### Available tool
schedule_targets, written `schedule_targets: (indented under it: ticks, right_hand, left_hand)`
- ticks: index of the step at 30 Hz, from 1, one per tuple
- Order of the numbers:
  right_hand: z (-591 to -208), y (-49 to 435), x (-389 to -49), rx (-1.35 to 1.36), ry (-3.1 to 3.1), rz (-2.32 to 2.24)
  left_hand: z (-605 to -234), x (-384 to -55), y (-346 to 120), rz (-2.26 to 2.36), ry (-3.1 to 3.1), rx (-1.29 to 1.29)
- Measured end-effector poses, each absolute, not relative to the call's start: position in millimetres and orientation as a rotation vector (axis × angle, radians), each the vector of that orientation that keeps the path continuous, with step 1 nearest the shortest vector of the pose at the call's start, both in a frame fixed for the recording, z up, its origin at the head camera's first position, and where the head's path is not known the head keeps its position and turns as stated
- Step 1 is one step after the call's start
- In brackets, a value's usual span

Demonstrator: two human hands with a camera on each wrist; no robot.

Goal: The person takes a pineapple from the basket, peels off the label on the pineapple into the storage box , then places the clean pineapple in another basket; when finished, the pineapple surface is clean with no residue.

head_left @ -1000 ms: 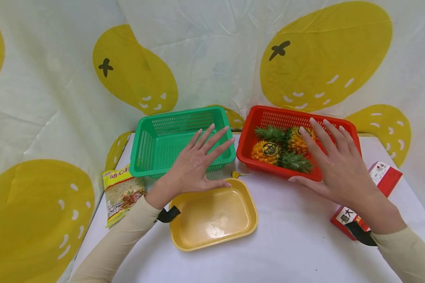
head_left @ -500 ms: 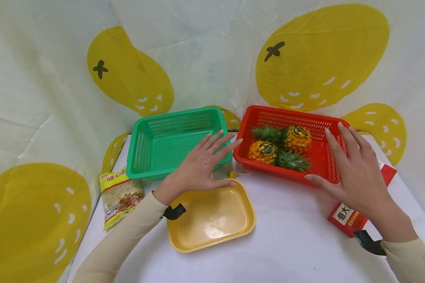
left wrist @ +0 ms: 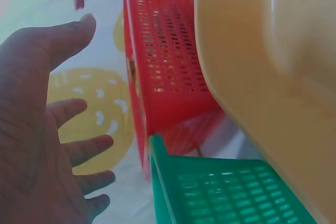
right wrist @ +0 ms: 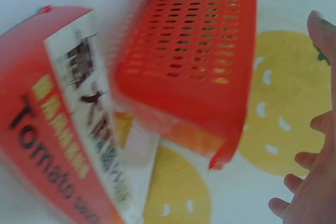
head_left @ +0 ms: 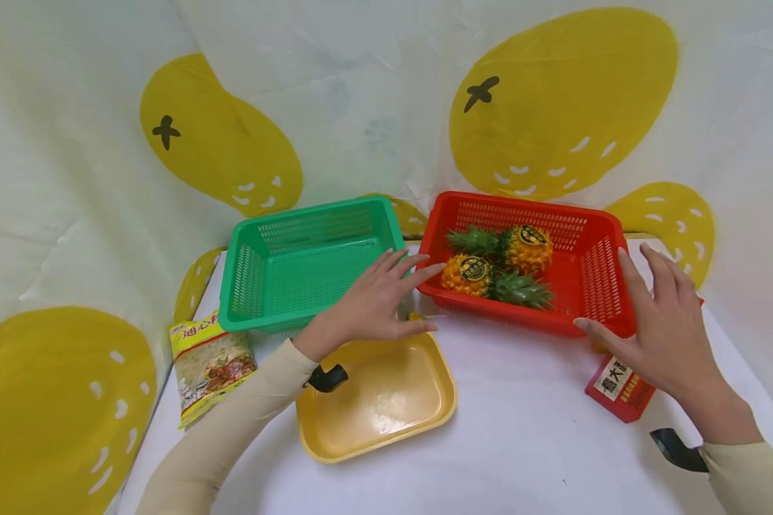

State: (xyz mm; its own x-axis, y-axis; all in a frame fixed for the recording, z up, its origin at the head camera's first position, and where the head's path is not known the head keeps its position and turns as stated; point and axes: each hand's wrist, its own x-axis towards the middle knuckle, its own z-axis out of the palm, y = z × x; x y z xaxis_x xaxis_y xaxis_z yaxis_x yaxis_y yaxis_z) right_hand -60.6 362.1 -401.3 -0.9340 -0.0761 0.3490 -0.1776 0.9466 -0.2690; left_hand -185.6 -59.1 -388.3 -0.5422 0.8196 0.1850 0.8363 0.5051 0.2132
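Observation:
My left hand point(head_left: 375, 304) hovers with spread fingers over the gap between the green basket point(head_left: 245, 290) and the yellow tray point(head_left: 378, 393), holding nothing. By it lies a small yellow lollipop point(head_left: 414, 315), partly hidden. At the right, my right hand point(head_left: 670, 340) is spread in the air beside the red basket point(head_left: 618, 268), above a red box point(head_left: 621, 390) that it partly covers. In the right wrist view this box point(right wrist: 58, 124) carries the words "Tomato sauce". Two small pineapples point(head_left: 467, 275) with leafy crowns lie in the red basket.
A yellow bag of pasta point(head_left: 212, 365) lies at the left, beside the green basket. The white table point(head_left: 509, 443) ends against a white curtain point(head_left: 373, 93) printed with large yellow fruit shapes.
My right hand has moved from over the red basket to its right end, near the box. The left hand has drifted slightly right. The whole head view has shifted, and the objects sit further left.

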Motion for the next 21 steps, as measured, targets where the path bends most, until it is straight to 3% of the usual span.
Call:
schedule_targets:
  ticks: [21]
  right_hand:
    - [-438, 380, -60, -0.104, -2.881, 0.779]
  left_hand:
    - [-377, -219, -17, -0.870, -2.863, -1.523]
